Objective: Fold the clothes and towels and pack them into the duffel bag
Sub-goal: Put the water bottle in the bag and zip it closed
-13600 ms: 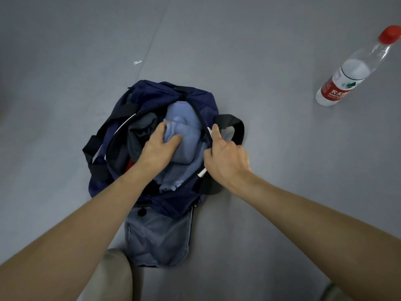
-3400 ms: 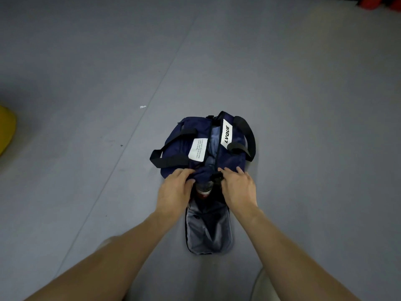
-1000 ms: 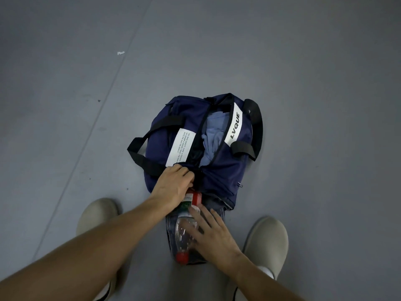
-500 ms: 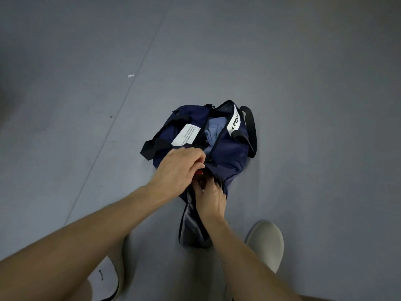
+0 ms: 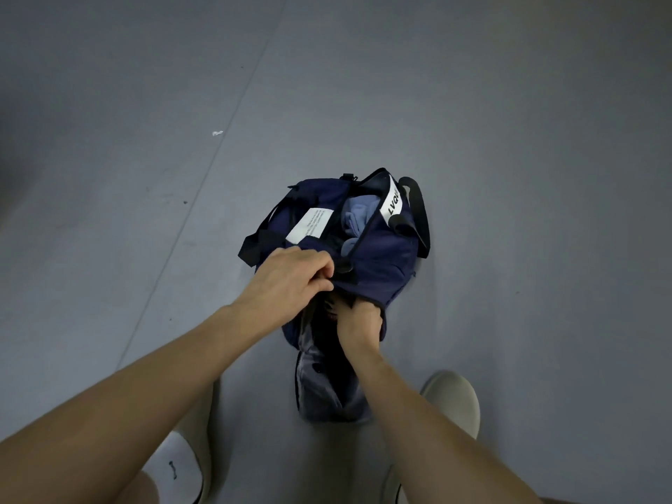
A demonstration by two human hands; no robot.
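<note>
Two-handed, seems to finish the packing: grips the duffel bag by its end fabric in the curled left hand, holds the right hand just beneath inside the end pocket, fingers hidden so its grasp cannot be told, blue clothes just beyond; next likely calls for zipping.

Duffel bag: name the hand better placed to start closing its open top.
Probably left. The left hand grips the duffel bag beside the near end of its open top; the right hand is buried in the end pocket.
</note>
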